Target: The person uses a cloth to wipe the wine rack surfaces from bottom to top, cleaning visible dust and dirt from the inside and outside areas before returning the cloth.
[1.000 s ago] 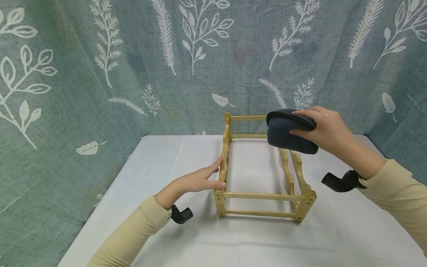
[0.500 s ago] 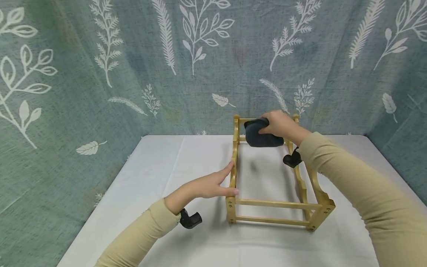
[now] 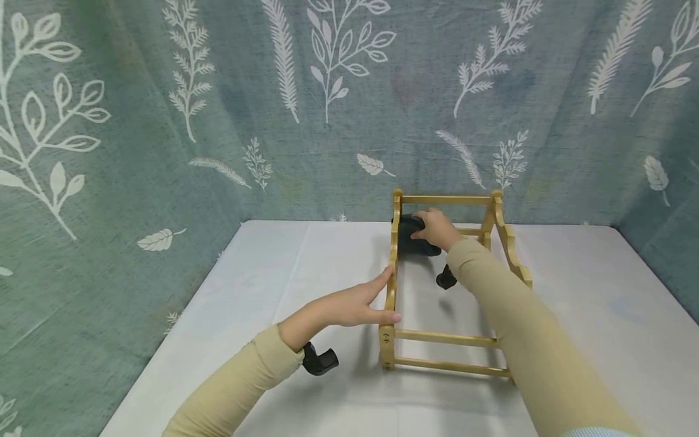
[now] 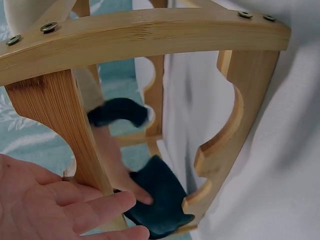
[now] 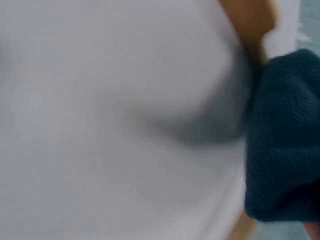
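Observation:
A wooden rack (image 3: 448, 336) with wavy notched side pieces stands on the white table. My left hand (image 3: 349, 303) rests against its near left side, fingers spread and fairly straight; in the left wrist view the left fingers (image 4: 102, 212) lie beside a notched upright. Inside the rack's far left corner, my right hand (image 3: 438, 229) grips a folded dark blue towel (image 3: 412, 238), thumb on one face. The towel (image 5: 282, 140) looks fuzzy in the right wrist view, close to a wooden side piece. Most of the right hand is out of that view.
The white tabletop (image 3: 306, 261) surrounds the rack. A green-blue curtain (image 3: 327, 164) with white leaf prints hangs behind and to the sides. Black wrist mounts (image 3: 320, 359) stick out below the sleeves. The right forearm (image 3: 508, 309) crosses over the rack's right side.
My right hand has carried the towel left, away from me and down into the rack's far left corner. The rack has slid somewhat right, with my left hand staying on it.

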Demonstrator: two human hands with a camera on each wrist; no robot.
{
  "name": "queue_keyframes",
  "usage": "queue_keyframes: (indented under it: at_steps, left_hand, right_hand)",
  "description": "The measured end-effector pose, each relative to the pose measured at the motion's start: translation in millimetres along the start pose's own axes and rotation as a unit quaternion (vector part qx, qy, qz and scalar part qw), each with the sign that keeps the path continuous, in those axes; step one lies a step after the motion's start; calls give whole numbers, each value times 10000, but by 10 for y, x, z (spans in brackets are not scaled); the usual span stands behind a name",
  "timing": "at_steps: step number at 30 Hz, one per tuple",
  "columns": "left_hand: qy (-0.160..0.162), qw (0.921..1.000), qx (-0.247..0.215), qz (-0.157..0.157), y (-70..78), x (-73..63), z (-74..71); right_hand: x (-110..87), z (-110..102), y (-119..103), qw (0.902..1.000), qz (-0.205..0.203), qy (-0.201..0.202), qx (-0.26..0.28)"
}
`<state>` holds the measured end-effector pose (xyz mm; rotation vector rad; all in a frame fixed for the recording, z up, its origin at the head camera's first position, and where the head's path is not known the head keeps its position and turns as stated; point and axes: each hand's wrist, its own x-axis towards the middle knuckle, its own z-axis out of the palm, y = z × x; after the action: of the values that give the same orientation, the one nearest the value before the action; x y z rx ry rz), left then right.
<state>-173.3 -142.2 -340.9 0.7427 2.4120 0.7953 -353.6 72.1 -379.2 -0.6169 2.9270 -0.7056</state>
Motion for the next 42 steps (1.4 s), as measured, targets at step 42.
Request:
queue_keyframes:
  at_steps: [42]
  left_hand:
    - [-10, 10000, 19, 57, 4, -18, -3]
  right_hand:
    - [-202, -112, 538, 9954, 678, 341, -587]
